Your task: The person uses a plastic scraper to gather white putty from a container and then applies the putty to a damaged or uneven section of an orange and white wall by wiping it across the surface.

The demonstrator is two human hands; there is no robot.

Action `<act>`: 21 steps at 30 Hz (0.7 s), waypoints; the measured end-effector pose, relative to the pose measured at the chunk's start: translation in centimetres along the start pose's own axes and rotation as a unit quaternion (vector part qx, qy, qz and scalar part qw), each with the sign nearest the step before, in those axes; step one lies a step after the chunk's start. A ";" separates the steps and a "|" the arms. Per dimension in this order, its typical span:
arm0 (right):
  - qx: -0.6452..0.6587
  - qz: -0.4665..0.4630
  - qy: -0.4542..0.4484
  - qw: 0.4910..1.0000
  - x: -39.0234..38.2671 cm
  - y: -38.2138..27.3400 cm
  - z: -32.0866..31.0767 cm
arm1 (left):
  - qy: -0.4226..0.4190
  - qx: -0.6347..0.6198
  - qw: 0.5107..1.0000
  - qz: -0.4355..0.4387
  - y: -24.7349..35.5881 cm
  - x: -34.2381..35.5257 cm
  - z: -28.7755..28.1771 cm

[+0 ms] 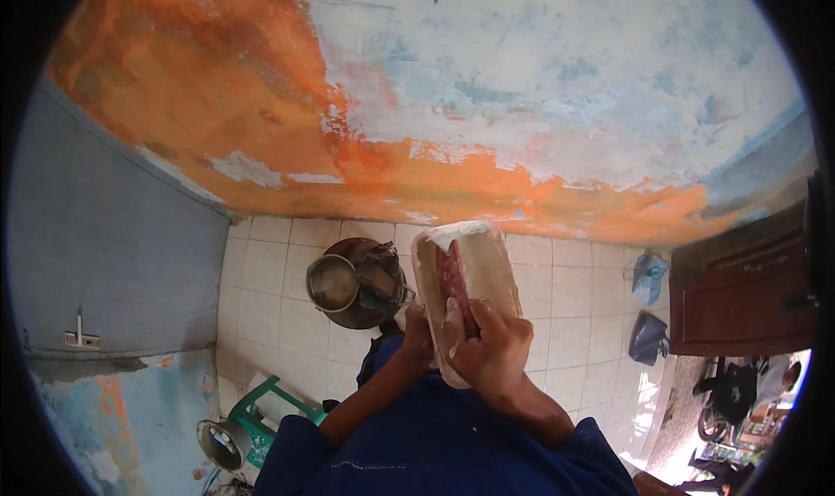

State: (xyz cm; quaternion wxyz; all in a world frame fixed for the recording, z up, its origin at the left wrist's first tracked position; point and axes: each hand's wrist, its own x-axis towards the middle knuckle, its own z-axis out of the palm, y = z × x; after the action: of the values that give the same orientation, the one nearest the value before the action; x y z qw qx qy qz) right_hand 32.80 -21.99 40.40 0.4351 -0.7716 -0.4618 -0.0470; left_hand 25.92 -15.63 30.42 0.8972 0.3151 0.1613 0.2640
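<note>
Navy shirt [435,444] fills bottom centre, both forearms coming up from it. Left hand [417,338]: grip closed on the left side of a pale tray [491,270], fingers partly hidden by it. Right hand [500,348]: grip wrapped around the lower end of a red tool [450,274], exact type unclear; fingers and thumb have whitish smears. Tray sits at frame centre, tilted slightly, long and rounded at the corners, white material caked on its top edge. Tool lies over the tray's left half, upper end pointing to the top of the frame.

Below, pale tiled floor [261,266]. Left of the tray, a round grey container [332,283] on a brown round surface [355,322], dark crumpled stuff [378,274] just beside it. Lower left: green plastic chair [283,396], metal bucket [222,444] touching or just beside it, can't tell. Right of centre: light blue bag [650,277], dark bag [648,338] near it, both on the floor.

Wall [557,87] across the top: orange at left and along the lower band, patchy white-blue at upper centre and right. Grey door [122,226] with a lever handle [81,331] at left; brown door [739,287] at right. Far lower right, bright outdoor area: motorbike [722,400], seated person [774,381] partly visible.
</note>
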 end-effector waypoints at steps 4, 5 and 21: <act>-0.057 0.010 0.020 0.998 0.5 0.7 -0.9 | -0.062 -0.187 0.980 -0.038 -0.7 -0.1 -1.1; -0.070 0.027 0.006 0.997 0.6 0.9 -1.5 | -0.092 -0.261 0.960 -0.030 -1.1 0.0 -1.5; -0.026 0.007 0.007 1.000 0.7 0.6 -0.3 | -0.050 -0.067 0.996 -0.032 -0.3 0.5 -1.1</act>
State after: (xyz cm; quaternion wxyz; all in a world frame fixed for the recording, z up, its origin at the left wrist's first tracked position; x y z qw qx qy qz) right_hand 33.73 -21.78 40.56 0.4185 -0.7855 -0.4519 -0.0607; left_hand 25.97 -15.01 29.35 0.9310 0.2621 0.1086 0.2297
